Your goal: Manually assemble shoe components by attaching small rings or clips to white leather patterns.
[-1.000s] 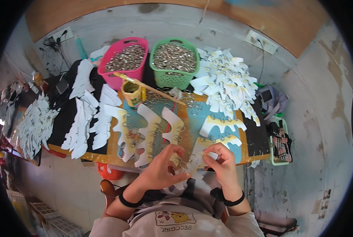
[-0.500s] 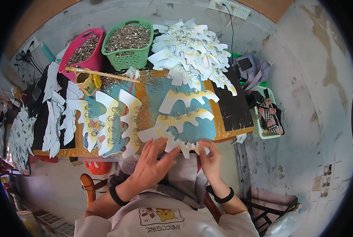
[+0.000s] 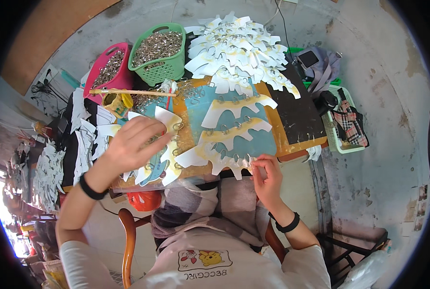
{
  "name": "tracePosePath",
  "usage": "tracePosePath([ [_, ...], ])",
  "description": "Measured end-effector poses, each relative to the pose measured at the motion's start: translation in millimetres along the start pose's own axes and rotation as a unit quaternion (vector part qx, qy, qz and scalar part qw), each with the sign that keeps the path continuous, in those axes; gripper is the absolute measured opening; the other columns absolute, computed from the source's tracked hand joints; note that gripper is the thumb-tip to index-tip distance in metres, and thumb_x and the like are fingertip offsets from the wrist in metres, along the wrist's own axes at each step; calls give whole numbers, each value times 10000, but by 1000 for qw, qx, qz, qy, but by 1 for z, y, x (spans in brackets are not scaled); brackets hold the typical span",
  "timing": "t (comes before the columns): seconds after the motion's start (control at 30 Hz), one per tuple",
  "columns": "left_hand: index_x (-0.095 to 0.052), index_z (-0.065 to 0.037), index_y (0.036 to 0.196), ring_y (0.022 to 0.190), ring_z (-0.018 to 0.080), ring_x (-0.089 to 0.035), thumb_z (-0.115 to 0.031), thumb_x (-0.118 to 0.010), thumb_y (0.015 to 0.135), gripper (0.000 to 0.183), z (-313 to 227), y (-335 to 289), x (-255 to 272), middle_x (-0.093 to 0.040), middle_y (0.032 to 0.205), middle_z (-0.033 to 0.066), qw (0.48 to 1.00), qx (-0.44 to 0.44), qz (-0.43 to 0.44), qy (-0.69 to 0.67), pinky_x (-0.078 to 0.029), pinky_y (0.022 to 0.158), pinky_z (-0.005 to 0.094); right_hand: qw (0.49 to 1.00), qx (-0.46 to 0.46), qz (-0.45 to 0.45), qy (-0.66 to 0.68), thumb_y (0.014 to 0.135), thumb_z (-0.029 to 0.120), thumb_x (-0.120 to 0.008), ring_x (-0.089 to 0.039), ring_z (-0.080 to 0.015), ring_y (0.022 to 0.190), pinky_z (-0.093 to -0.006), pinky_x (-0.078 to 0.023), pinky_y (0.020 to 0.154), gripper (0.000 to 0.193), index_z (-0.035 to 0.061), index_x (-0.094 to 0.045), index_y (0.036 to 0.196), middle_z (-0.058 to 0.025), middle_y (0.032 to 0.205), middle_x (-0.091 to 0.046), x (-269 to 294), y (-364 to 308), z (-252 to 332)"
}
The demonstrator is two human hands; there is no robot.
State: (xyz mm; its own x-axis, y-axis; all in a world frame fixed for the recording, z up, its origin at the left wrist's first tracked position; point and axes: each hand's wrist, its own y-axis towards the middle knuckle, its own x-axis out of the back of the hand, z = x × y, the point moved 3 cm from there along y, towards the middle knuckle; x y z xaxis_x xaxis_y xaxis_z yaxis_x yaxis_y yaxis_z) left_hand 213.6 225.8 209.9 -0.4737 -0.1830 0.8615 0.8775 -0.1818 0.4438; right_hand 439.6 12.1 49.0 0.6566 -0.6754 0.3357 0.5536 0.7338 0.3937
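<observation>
My right hand (image 3: 268, 179) pinches the right end of a white toothed strip (image 3: 217, 161) at the table's front edge. Metal rings stand along that strip, which has a yellowish coating. My left hand (image 3: 137, 140) is over similar ringed strips at the left, its fingers bent with the thumb apart, and I see nothing held in it. It hides part of these strips; one ringed strip (image 3: 171, 159) shows beside it. Two more ringed strips, a middle one (image 3: 234, 136) and a farther one (image 3: 239, 110), lie on the blue sheet beyond my right hand.
A pink basket (image 3: 123, 79) and a green basket (image 3: 169, 74) hold metal rings. A stick (image 3: 133, 92) lies across a yellow-stained pot (image 3: 112, 103), near loose rings (image 3: 191, 91). White strips form a pile (image 3: 234, 50) at the back. A pale green basket (image 3: 347, 147) stands right.
My left hand has left the nearest strip and moved left and away from me, over the ringed strips there. My right hand stays at the strip's end. The view has shifted.
</observation>
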Motion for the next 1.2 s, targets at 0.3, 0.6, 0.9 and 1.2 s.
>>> tracePosePath([
  [0.3,-662,-10,1060,1043,318,-629,40,-661,731,334,-120,64,-114,-662,1099,132,940,182,-133,-257,-521,860,416,971,153,-5,-182,771,21,-749,-622,-333,856,-374,-526,720,231,14,-643,976,-143,1020,-629,1,9,5],
  [0.6,-621,-19,1082,961,284,-651,-11,-674,785,302,-124,36,-163,-688,983,98,937,215,-89,-260,-508,851,414,994,60,52,-71,748,-5,-726,-625,-298,775,-381,-517,690,383,4,-562,1094,-111,1039,-665,16,14,-19],
  [0.9,-598,-73,1100,991,179,-623,-116,-733,805,326,-118,41,-168,-683,914,26,957,209,-55,-194,-415,898,404,999,41,-17,-3,737,-82,-630,-548,-341,1060,-419,-470,857,498,51,-485,1194,-220,1284,-502,29,35,-3],
  [1.2,-650,-100,1059,925,168,-597,-195,-778,775,326,-116,50,-174,-640,816,-7,951,232,-41,-201,-387,902,389,962,173,165,-132,719,-87,-608,-615,-324,871,-382,-515,753,465,-15,-538,1173,-129,1039,-695,15,31,-21],
])
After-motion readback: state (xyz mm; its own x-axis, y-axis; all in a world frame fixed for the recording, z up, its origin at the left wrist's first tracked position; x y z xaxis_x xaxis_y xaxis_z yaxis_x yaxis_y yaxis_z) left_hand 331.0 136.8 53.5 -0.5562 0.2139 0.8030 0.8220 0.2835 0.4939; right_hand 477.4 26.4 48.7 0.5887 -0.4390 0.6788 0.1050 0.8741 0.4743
